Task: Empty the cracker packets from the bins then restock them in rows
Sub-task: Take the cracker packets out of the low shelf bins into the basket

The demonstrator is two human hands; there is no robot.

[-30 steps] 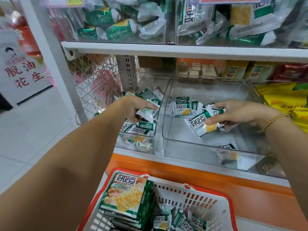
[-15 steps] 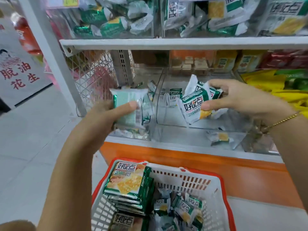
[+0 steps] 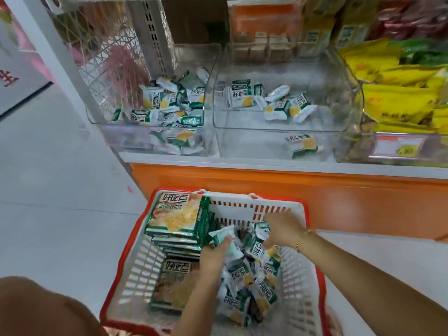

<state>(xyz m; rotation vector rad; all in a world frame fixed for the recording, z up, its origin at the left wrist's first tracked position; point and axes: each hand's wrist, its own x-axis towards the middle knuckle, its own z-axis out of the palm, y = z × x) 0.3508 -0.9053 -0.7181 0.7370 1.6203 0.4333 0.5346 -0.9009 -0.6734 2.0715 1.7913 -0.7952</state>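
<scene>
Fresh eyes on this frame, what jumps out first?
The red-rimmed basket at bottom centre: the left hand and right hand each grip cracker packets over its loose pile, with large packs stacked along its left side. On the shelf above, the left bin and right bin hold scattered packets, and the left one holds more.

Bright, diffuse light; faint shadows. Hazy glare on clear bins [image 3: 244, 141]. Motion blur overall; wide-angle bowing at 3 and 9 o'clock.
</scene>
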